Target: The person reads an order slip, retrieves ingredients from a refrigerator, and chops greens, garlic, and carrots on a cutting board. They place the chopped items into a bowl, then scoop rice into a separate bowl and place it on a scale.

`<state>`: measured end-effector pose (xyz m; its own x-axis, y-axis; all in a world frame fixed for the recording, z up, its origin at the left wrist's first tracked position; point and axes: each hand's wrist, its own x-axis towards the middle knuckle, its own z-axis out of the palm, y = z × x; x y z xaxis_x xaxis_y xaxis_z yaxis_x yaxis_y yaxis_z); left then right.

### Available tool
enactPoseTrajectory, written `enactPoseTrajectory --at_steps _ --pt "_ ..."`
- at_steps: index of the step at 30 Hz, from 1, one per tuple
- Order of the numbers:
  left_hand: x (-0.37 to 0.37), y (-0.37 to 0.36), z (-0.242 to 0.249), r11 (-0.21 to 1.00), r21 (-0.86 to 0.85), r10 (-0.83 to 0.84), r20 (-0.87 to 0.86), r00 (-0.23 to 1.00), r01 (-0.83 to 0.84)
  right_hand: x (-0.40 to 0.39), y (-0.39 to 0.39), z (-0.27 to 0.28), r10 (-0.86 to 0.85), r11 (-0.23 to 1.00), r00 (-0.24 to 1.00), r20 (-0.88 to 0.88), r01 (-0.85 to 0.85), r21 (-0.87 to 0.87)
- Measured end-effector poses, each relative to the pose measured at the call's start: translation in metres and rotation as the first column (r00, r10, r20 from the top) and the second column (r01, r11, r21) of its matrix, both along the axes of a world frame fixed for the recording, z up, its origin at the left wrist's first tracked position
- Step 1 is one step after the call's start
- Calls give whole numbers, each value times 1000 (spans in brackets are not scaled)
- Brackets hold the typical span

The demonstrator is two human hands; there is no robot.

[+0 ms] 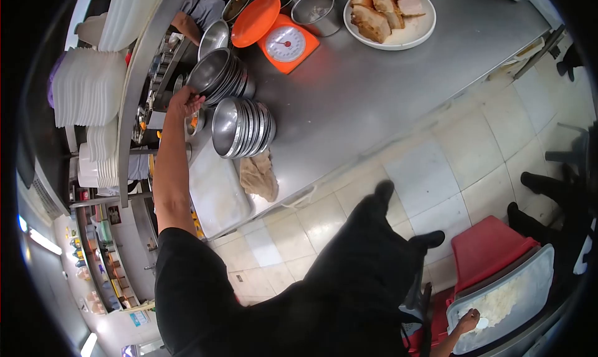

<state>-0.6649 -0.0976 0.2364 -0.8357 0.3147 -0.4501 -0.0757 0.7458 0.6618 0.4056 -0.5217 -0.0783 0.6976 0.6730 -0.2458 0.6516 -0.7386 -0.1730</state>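
Observation:
My left hand [185,102] reaches across the steel counter, its fingers closed on the rim of a metal bowl [210,70] at the near end of a tilted stack. Right beside it leans a second stack of metal bowls [243,128]. Far to the lower right, my right hand [467,321] is closed around a white scoop [481,323], which rests in the white rice [501,304]. That rice lies inside a grey tub [545,276] with a red lid [489,248] tipped up next to it.
On the counter [374,89] stand an orange scale [288,46], a plate [408,44] of roasted meat, a white board [215,183] and a cloth [258,178]. Stacked white containers [87,86] fill the shelf at left. Other people's legs and an arm show at the edges.

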Motion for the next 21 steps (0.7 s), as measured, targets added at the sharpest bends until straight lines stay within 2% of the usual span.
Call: enactPoseTrajectory --at_steps 3,6,10,12,14,16,19,21 --pt "-7 -12 -8 995 -94 -23 -65 998 17 8 5 5 53 998 997 47 -52 -20" --pt "-10 -17 -14 990 -139 -30 -144 989 10 7 2 5 78 993 992 99 -86 77" --pt "-14 -17 -19 985 -171 -82 -301 950 31 9 5 11 91 994 989 113 -84 -66" --pt "-67 -13 -34 875 -482 -353 -571 741 46 15 7 16 46 995 992 116 -35 -89" --pt "-52 -2 -27 811 -584 -459 -615 641 20 22 5 19 45 994 988 145 -29 -108" --pt "-15 2 -10 854 -518 -376 -556 742 45 38 5 22 98 989 975 198 -73 -127" --pt "-11 5 2 928 -371 -251 -670 699 -22 71 2 29 256 948 944 206 -203 -247" --pt "-9 6 16 983 -178 -137 -604 785 35 88 10 39 370 873 899 235 -250 -418"
